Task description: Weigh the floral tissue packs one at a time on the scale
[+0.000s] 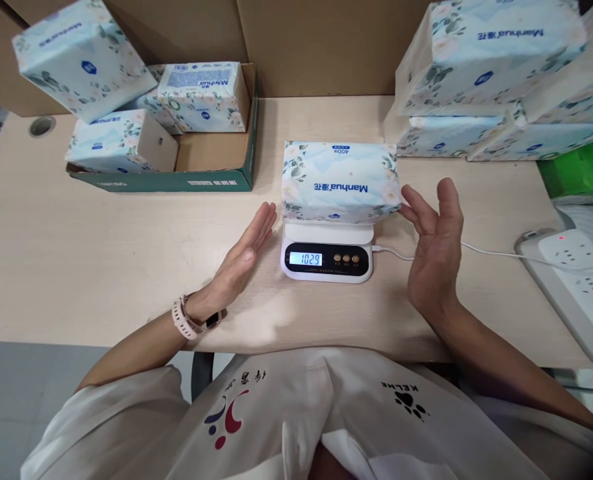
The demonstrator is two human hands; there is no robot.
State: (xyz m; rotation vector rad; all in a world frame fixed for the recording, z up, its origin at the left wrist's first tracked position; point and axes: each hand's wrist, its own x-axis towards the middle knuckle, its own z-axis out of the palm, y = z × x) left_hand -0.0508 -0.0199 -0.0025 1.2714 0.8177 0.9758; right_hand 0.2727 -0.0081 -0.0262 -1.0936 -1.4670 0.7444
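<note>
A pale blue pack of tissues (340,180) with flowers and "Manhua" lettering rests on a white digital scale (327,257). The lit display seems to read 102.9. To the left of the pack, my left hand (239,257) is held edge-on, fingers stretched out and apart from it. A watch with a pale strap (186,320) is on that wrist. At the pack's right end is my right hand (434,240), palm turned inward and fingers spread. Its fingertips are at the pack's right edge; whether they touch it I cannot tell.
An open green-edged carton (176,181) at the back left holds several tissue packs, one tilted on top. More tissue packs (486,67) are stacked at the back right. A white power strip (571,287) lies at right, its cable (496,254) running behind my right hand to the scale.
</note>
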